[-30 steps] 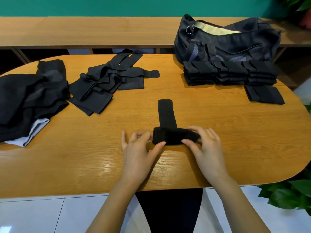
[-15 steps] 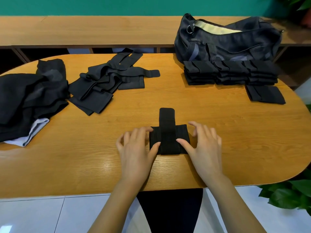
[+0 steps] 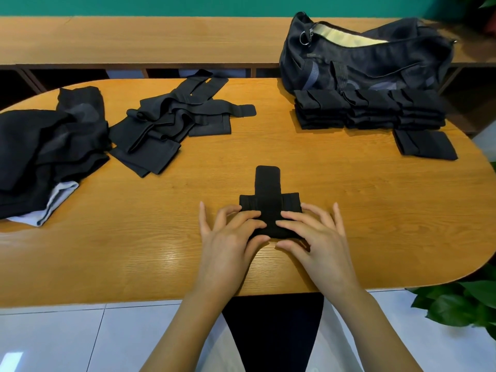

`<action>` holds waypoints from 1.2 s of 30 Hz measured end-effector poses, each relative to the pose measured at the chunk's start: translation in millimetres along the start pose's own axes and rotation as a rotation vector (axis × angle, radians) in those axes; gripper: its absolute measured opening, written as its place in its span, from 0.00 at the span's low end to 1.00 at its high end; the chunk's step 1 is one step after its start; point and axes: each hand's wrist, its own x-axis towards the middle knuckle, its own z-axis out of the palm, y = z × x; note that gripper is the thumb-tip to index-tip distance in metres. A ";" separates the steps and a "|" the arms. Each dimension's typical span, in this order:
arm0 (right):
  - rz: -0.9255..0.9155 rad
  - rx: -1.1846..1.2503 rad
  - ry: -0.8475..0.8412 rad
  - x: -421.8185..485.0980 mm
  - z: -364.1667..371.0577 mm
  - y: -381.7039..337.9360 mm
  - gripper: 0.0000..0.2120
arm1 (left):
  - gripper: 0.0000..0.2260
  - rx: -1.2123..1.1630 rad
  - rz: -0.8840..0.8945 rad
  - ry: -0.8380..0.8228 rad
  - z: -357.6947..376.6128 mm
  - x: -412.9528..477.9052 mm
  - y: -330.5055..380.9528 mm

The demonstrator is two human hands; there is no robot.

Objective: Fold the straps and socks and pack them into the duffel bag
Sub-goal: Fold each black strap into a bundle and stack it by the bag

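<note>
Left hand point(image 3: 230, 237) and right hand point(image 3: 314, 237) both lie on one black strap point(image 3: 268, 189), which sits on the table point(image 3: 349, 210) near the middle of its near edge. Each hand is spread and fairly flat. The left has two fingers laid across the top of the folded part from its own side, and the other fingers fan out over the wood beside it. The right mirrors it, with two fingers on the cloth almost meeting the left fingertips in the middle. Both thumbs sit against the near edge of the fold; I cannot tell whether they reach under it. Neither hand is closed round anything, and the fingers look to be pressing down rather than gripping.

From where I stand the strap makes an upside-down T, a wide folded band under the fingers and a narrow tab with a rounded end pointing toward the far edge.

At the far right corner the duffel bag point(image 3: 375, 63) stands unzipped, its pale lining showing. Just in front of it, touching its base, is a row of folded stacks point(image 3: 367, 108), with a single folded piece point(image 3: 425, 145) lying a little nearer, close to the right edge. Toward the far left lies a loose tangle of unfolded straps point(image 3: 171, 122), and beside it at the left edge a heap of dark clothing point(image 3: 48, 146). A leafy plant point(image 3: 461, 302) shows below the right end of the table.
</note>
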 end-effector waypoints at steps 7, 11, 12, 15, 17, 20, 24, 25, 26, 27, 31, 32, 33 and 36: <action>0.050 0.030 0.051 -2.0 -0.4 -2.7 0.18 | 0.18 -0.059 -0.038 0.014 0.9 -2.2 -0.4; 0.082 0.056 0.045 -0.4 0.8 -3.5 0.18 | 0.19 -0.067 -0.040 -0.003 0.1 -3.1 -0.3; 0.087 0.060 0.043 -0.3 1.0 -3.2 0.18 | 0.20 -0.065 -0.036 -0.009 0.0 -3.3 -0.6; 0.096 0.063 0.034 0.5 2.2 -2.4 0.19 | 0.20 -0.046 -0.028 -0.021 0.5 -3.5 -1.2; 0.105 0.069 0.034 1.4 2.5 -2.5 0.20 | 0.18 -0.053 -0.047 -0.018 0.8 -2.5 -0.8; 0.123 0.097 0.044 1.8 1.9 -1.6 0.21 | 0.18 -0.054 -0.070 -0.010 1.8 -0.7 -0.4; 0.111 0.107 0.038 2.3 0.9 -0.5 0.22 | 0.16 -0.056 -0.078 0.011 3.6 -0.1 -1.9; 0.107 0.105 0.040 2.5 0.9 -0.6 0.22 | 0.17 -0.054 -0.079 0.012 3.8 -0.3 -2.2; 0.103 0.102 0.044 2.8 0.8 -1.2 0.22 | 0.18 -0.056 -0.083 0.012 4.0 -0.2 -2.4; 0.099 0.099 0.050 3.0 0.7 -1.9 0.22 | 0.18 -0.061 -0.088 0.013 4.0 -0.4 -2.8; 0.092 0.080 0.064 5.1 1.2 -3.3 0.22 | 0.19 -0.077 -0.101 0.017 4.4 -1.1 -4.4; 0.093 0.077 0.060 5.6 1.7 -2.6 0.22 | 0.19 -0.083 -0.103 0.017 4.2 -1.1 -4.6; 0.094 0.078 0.056 5.8 2.2 -1.9 0.21 | 0.20 -0.087 -0.105 0.015 3.8 -1.1 -4.6; 0.095 0.098 0.052 5.6 3.8 1.1 0.20 | 0.20 -0.095 -0.103 0.005 2.8 -1.0 -4.6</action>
